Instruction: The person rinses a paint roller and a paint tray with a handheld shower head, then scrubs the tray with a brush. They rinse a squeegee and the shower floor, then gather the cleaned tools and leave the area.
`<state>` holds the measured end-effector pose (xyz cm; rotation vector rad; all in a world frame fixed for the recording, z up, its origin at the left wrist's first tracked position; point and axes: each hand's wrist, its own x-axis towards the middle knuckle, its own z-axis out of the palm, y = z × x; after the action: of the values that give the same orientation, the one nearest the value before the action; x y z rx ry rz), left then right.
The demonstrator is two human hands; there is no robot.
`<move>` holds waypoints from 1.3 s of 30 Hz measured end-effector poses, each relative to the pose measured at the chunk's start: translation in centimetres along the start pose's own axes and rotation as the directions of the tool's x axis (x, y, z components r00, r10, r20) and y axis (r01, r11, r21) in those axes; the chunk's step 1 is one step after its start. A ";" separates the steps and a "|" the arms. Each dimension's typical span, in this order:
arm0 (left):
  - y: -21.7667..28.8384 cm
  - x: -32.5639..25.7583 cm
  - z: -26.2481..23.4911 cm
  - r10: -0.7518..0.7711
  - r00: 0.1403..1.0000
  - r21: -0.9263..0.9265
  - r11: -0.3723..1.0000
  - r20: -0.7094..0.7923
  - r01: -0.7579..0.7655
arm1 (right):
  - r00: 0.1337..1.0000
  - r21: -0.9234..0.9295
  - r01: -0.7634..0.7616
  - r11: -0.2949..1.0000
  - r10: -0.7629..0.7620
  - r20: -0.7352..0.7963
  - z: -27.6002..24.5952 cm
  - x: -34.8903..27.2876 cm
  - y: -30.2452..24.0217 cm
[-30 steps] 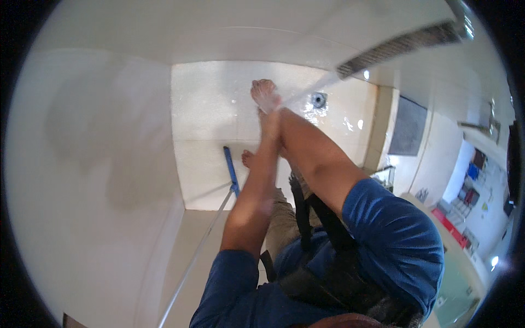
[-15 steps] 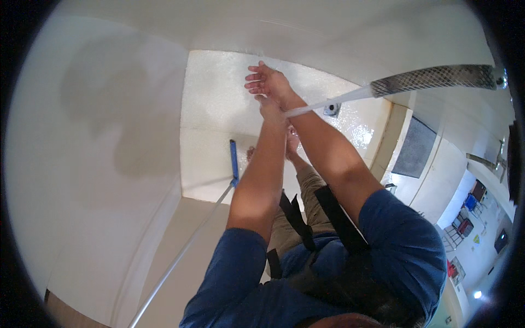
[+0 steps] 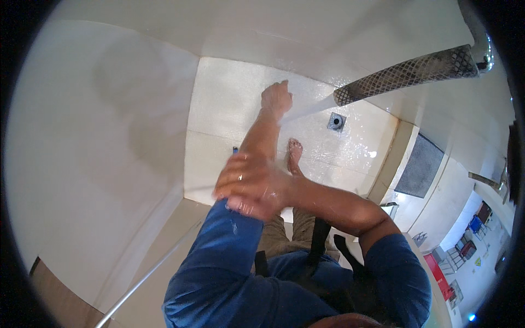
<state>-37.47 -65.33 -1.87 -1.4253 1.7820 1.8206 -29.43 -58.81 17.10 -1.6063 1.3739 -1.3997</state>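
Observation:
My left arm reaches forward over the wet floor. My left hand (image 3: 276,99) looks loosely curled, back upward, with one digit sticking out and nothing in it. A stream of water (image 3: 310,109) from a mesh-reinforced hose (image 3: 404,75) lands at my left wrist. My right hand (image 3: 252,185), wet and slightly blurred, wraps round my left arm (image 3: 260,136) near the elbow, at the edge of the blue sleeve (image 3: 227,232). The hose hangs from a metal tap (image 3: 485,52) at the upper right.
A square floor drain (image 3: 337,122) lies right of the water stream. My bare foot (image 3: 295,148) stands on the wet tiles (image 3: 219,109). A long pole (image 3: 147,273) leans at the left. Beyond a low ledge (image 3: 395,156) lies a grey mat (image 3: 420,167); chairs (image 3: 465,249) stand farther right.
My right hand has drawn back from beside my left hand, along the forearm to the elbow. More of the hose shows, and its outlet sits farther left. The pole's blue head is mostly hidden.

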 end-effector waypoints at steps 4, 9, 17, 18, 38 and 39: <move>1.1 -2.6 -1.3 -0.117 0.944 -0.648 0.700 0.310 0.299 | 0.686 0.052 -0.727 0.684 0.726 0.050 -3.2 -4.4 8.5; -3.0 -5.6 -1.3 -0.024 0.966 -0.892 0.377 0.259 0.249 | 0.311 0.689 -0.323 0.649 0.760 -0.570 -2.3 -6.5 16.1; -7.9 -7.8 -2.5 -0.084 0.990 -0.982 0.143 0.114 0.125 | 0.055 0.925 0.352 0.143 0.983 -0.173 3.1 -9.1 18.1; -7.8 -8.2 -2.8 -0.022 0.997 -0.986 0.144 0.080 0.083 | 0.113 0.918 0.374 0.134 0.976 -0.188 3.4 -9.0 18.4; 5.7 -22.8 -10.6 0.211 0.973 -0.969 0.208 -0.091 -0.135 | 0.267 0.919 0.264 0.292 0.894 -0.360 -1.8 1.9 -1.1; 6.9 -26.4 -11.9 0.421 0.903 -0.964 0.198 -0.083 -0.180 | 0.402 0.909 0.184 0.375 0.815 -0.417 -2.5 2.1 -4.6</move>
<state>-23.62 -65.27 24.51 -0.9888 0.6733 3.4842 -30.58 -59.01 22.67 0.3335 0.9421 -2.1517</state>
